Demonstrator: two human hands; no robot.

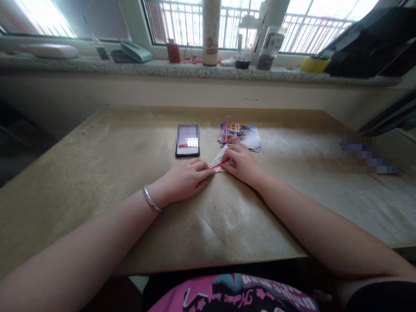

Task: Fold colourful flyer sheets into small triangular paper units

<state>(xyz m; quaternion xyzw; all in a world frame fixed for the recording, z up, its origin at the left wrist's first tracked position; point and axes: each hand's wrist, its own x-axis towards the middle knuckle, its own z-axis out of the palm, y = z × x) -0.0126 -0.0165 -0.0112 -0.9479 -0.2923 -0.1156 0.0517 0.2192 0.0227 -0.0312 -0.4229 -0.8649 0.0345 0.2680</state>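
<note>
A small folded sheet of printed paper [217, 161], white with red bands, lies on the tabletop between my hands. My left hand [191, 177], with a silver bangle at the wrist, has its fingertips on the paper's left corner. The paper's right side is pinched by my right hand [242, 162], whose fingers cover part of it. Just beyond my left hand lies a phone [187, 149] with its screen lit. Past my right hand is a stack of colourful printed sheets [242, 134].
The tan table [130, 125] reaches back to a wall under a stone windowsill [188, 70]. Bottles, a tall cylinder [211, 39], a clear jar [268, 47] and a dark bag [373, 43] stand on the sill. A blurred bluish item [370, 156] lies at the table's right.
</note>
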